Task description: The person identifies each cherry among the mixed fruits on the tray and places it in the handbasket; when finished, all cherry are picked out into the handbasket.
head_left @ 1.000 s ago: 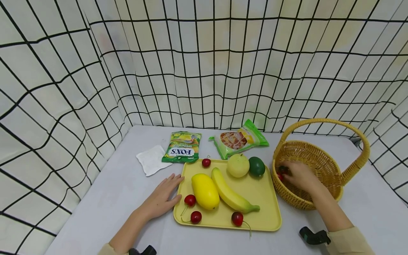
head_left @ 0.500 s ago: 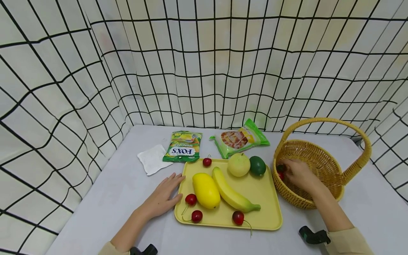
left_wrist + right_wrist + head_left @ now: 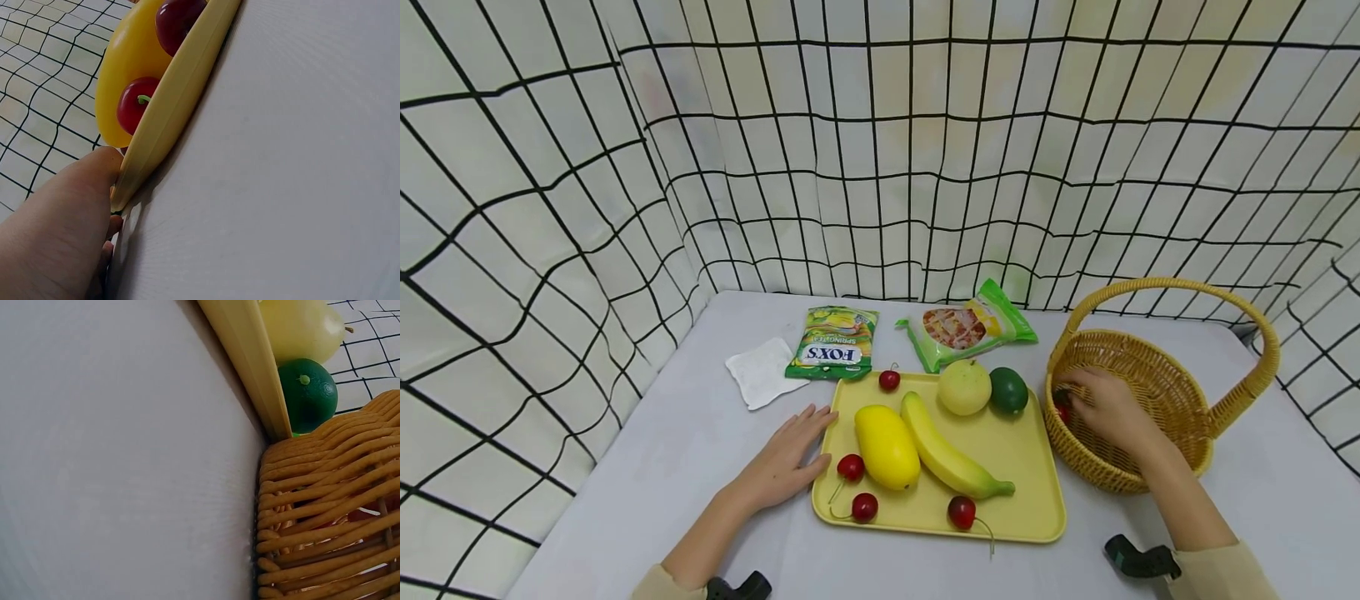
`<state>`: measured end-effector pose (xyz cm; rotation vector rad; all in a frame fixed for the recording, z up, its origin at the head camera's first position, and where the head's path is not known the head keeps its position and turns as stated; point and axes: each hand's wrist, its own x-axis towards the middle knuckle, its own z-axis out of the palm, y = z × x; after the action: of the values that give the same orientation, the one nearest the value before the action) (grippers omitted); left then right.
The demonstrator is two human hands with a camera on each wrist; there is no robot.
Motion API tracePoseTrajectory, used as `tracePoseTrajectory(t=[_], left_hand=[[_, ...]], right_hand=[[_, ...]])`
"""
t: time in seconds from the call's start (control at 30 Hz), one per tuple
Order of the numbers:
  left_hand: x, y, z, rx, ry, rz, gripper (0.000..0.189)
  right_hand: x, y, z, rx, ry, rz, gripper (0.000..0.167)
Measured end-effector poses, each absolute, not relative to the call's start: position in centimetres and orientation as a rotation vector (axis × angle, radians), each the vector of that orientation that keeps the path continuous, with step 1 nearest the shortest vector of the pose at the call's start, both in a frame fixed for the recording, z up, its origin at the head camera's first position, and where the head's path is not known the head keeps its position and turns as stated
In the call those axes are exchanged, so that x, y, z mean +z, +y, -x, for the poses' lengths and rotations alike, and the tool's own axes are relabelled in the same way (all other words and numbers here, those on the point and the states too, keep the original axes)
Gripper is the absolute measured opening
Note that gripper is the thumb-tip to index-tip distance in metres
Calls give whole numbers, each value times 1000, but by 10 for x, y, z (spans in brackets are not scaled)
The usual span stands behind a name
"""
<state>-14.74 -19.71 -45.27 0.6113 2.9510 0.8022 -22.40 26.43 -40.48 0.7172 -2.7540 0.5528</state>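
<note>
My right hand (image 3: 1108,407) reaches into the wicker basket (image 3: 1176,408), its fingertips at the inner left wall. Right by them is a small red thing with a dark green part (image 3: 1063,412), mostly hidden; whether the fingers grip it does not show. My left hand (image 3: 784,457) lies with extended fingers at the left edge of the yellow tray (image 3: 917,518), its thumb (image 3: 103,165) touching the rim. On that tray are a yellow mango-like fruit (image 3: 886,447), a banana (image 3: 951,457), several cherries (image 3: 865,507), a round pale yellow fruit (image 3: 964,388) and a dark green fruit (image 3: 1009,391).
Behind the tray lie a green FOX'S bag (image 3: 832,342) and a green snack packet (image 3: 967,327). A white square packet (image 3: 763,372) is left of them. The basket's tall handle (image 3: 1165,284) arches over its opening. Black-gridded white cloth (image 3: 880,167) encloses the table.
The fingers of my right hand shift slightly around the red thing inside the basket. My left hand stays at the tray's edge, and the whole view drifts a little.
</note>
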Motion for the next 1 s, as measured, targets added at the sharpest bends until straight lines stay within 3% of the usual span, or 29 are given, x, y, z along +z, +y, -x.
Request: tracePoseTrajectory(t=[0.33, 1.0], left_hand=[[-451, -196, 148, 794, 2950, -609, 57], [-456, -198, 149, 794, 2950, -620, 57]], right_hand=[[-397, 261, 215, 643, -2698, -650, 26], [-386, 238, 193, 636, -2525, -760, 24]])
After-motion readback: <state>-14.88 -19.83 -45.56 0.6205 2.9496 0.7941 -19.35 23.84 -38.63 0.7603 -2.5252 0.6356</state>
